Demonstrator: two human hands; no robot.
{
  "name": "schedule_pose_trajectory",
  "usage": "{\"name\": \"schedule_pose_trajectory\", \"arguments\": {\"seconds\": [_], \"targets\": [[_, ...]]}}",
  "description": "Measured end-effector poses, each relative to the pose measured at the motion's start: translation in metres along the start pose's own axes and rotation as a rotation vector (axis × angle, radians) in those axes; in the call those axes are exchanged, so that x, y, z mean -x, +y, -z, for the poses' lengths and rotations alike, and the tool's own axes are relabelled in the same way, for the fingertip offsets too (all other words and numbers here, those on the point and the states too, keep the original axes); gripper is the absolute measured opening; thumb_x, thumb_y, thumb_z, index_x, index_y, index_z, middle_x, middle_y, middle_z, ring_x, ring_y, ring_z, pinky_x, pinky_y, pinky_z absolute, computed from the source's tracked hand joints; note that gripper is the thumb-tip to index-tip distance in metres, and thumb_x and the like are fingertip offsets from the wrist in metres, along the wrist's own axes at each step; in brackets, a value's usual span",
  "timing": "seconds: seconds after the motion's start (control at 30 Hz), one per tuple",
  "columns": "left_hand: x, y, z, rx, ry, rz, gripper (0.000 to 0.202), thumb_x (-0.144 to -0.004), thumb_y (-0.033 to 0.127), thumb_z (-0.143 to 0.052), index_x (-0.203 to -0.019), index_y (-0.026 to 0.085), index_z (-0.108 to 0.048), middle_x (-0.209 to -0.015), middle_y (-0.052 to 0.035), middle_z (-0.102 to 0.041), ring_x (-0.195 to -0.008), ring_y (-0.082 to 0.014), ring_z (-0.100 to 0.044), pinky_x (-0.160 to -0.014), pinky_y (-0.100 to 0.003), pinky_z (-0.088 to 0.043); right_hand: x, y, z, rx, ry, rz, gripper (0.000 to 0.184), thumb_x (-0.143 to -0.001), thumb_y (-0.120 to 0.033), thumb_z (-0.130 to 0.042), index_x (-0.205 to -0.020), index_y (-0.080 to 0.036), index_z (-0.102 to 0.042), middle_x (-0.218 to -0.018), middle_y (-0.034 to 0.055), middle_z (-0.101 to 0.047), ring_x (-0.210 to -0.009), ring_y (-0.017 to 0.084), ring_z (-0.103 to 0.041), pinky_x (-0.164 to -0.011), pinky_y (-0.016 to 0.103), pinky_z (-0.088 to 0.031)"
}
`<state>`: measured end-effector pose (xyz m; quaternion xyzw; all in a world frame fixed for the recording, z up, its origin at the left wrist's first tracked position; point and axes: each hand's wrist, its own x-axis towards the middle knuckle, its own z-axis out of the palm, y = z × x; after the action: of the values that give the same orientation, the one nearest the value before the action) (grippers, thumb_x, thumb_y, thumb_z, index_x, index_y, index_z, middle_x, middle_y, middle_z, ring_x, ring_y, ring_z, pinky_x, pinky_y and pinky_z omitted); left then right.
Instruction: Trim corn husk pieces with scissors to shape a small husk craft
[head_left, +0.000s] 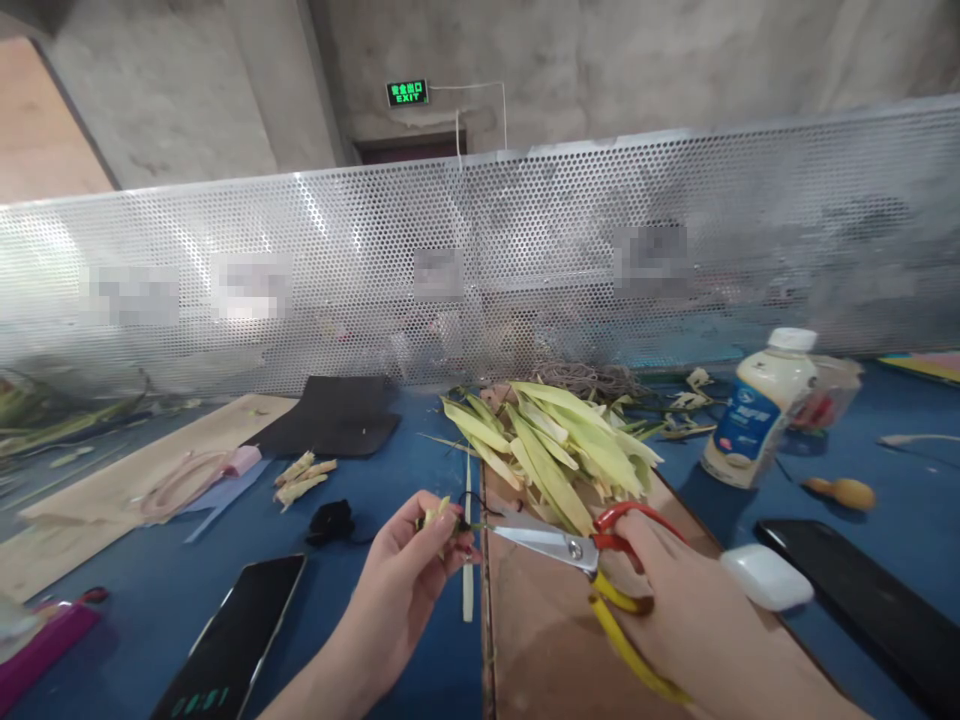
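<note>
My left hand pinches a small folded piece of pale green leaf low in the middle of the view. My right hand grips scissors with one red and one yellow handle. The blades point left, and their tips meet the leaf piece at my left fingertips. Just behind the scissors a pile of long yellow-green leaf strips lies on a brown board.
On the blue table: a phone at front left, a dark phone and white case on the right, a white bottle, small woven leaf pieces, a black mat. A perforated metal screen closes the back.
</note>
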<state>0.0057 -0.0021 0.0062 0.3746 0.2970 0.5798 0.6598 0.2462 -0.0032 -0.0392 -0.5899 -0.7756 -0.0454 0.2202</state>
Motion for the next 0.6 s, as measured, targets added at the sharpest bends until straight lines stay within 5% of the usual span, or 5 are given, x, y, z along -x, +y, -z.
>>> {"name": "schedule_pose_trajectory", "arguments": {"seconds": [0.43,0.6], "targets": [[-0.0003,0.0005,0.0040,-0.111,-0.007,-0.051,0.011,-0.073,0.022,-0.066,-0.070,0.016,-0.057,-0.068,0.0027,-0.059,-0.062,-0.0090,-0.059,-0.062,-0.020,-0.045,-0.0012,-0.0031,0.0046,-0.017,-0.135,-0.084,0.018,-0.073,-0.033,-0.046,-0.087,-0.024,-0.040,-0.089,0.0058,-0.058,-0.073,0.027,-0.059,-0.060,0.038,-0.040],[-0.0028,0.0006,0.0061,-0.187,-0.005,-0.098,0.013,-0.071,0.024,-0.068,-0.071,0.017,-0.057,-0.071,0.0027,-0.060,-0.063,-0.0110,-0.060,-0.064,-0.022,-0.045,-0.0010,-0.0005,0.0030,-0.022,-0.091,-0.026,0.022,-0.075,-0.031,-0.047,-0.095,-0.023,-0.042,-0.094,0.0068,-0.059,-0.076,0.025,-0.060,-0.060,0.036,-0.042]]}}
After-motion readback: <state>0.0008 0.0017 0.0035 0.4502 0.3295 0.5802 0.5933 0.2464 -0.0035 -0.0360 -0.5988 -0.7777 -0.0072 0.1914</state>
